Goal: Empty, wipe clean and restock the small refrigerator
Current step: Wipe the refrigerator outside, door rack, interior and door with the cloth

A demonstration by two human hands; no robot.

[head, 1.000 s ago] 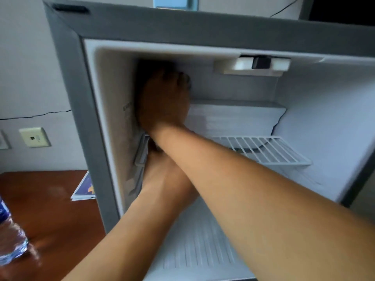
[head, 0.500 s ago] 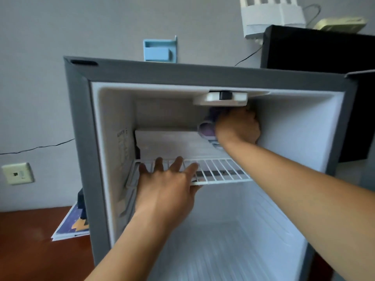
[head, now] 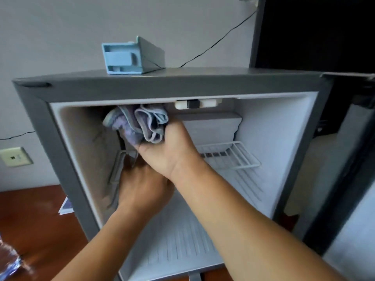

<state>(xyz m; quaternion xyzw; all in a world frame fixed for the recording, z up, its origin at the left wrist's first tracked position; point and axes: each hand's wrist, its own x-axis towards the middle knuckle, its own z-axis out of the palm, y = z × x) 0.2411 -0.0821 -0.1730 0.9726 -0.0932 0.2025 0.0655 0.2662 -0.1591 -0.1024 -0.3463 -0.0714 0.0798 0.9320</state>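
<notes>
No readable text, labels or numbers anywhere.

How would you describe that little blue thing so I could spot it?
Start at the grey refrigerator with its open white interior. The light blue plastic box sits on its flat top, left of centre, by the wall. It is the only blue thing up there, beside a thin black cable.

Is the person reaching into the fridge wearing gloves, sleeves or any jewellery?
No. Both forearms are bare as far as the picture shows, with no sleeves in view. The left hand and right hand have no gloves, and no watch, bracelet or ring can be seen.
</notes>
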